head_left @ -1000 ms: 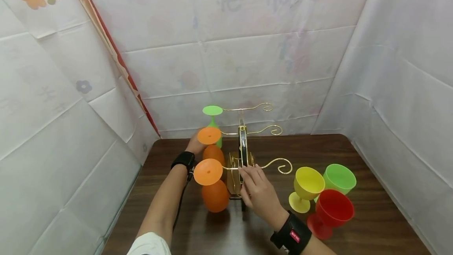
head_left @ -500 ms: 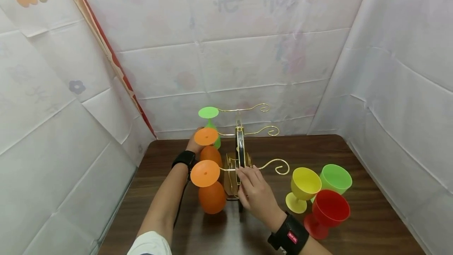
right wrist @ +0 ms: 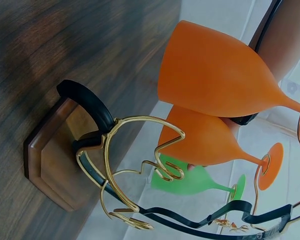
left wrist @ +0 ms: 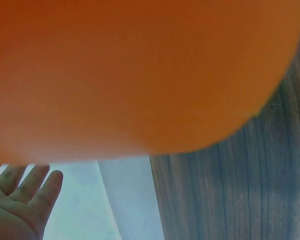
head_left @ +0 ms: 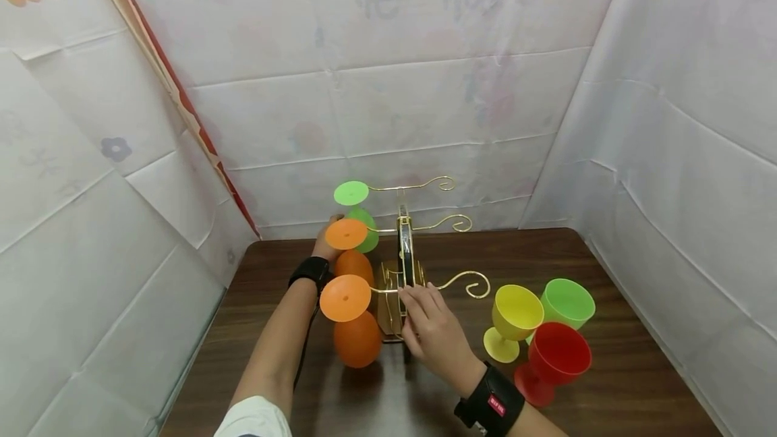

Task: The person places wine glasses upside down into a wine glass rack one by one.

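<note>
A wine rack point(head_left: 405, 241) of gold wire and black metal stands on a wooden base point(right wrist: 50, 165). My right hand point(head_left: 440, 336) pinches its upright with fingertips and thumb. From the rack's left hooks, three goblets hang upside down by their feet: a near orange goblet point(head_left: 358, 341), a second orange goblet point(head_left: 353, 266) and a far green goblet point(head_left: 367, 235). My left hand point(left wrist: 20, 205) has its fingers extended in the left wrist view; the head view shows it beside the hanging green goblet, partly hidden behind the second orange goblet's foot.
Three upright goblets stand close together on the table's right: a yellow goblet point(head_left: 516, 312), a green goblet point(head_left: 567, 302) and a red goblet point(head_left: 558, 353). The rack's right hooks point(head_left: 476, 283) carry nothing. White sheeting point(head_left: 273, 120) surrounds the brown wooden table point(head_left: 291, 383).
The hanging green goblet has tilted, its bowl now showing more to the camera. My left hand has shifted slightly away from it. My right hand keeps its grip on the rack.
</note>
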Motion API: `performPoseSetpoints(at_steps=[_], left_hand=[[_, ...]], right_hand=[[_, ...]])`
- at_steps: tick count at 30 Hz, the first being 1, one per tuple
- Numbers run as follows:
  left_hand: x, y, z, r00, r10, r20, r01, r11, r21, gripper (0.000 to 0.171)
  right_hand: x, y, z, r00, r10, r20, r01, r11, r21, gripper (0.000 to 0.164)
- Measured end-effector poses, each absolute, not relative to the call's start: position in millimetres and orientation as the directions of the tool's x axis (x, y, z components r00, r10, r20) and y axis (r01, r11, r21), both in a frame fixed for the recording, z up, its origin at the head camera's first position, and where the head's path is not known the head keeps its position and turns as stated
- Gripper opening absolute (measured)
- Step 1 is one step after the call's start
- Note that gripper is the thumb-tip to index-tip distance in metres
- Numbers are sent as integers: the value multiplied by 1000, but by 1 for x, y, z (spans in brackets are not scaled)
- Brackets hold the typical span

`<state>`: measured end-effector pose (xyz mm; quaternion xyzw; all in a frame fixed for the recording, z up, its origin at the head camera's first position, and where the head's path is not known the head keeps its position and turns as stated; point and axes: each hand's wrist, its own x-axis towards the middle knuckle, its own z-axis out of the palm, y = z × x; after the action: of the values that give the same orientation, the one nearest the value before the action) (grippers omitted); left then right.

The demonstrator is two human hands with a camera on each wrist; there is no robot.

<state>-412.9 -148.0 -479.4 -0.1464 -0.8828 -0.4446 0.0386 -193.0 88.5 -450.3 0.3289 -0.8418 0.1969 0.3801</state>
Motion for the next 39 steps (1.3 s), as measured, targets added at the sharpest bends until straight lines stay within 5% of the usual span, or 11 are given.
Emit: performPoseSetpoints(at_steps=[15, 39], left_hand=[[-414, -179, -503, -977, 154, 146, 209, 574, 792, 74], [-335, -207, -493, -984, 102, 148, 179, 541, 821, 63]], right_hand=[[-199, 90, -452, -507, -404, 761, -701, 708, -91, 40], [-204, 88, -450, -490, -388, 781, -707, 701, -96, 42]])
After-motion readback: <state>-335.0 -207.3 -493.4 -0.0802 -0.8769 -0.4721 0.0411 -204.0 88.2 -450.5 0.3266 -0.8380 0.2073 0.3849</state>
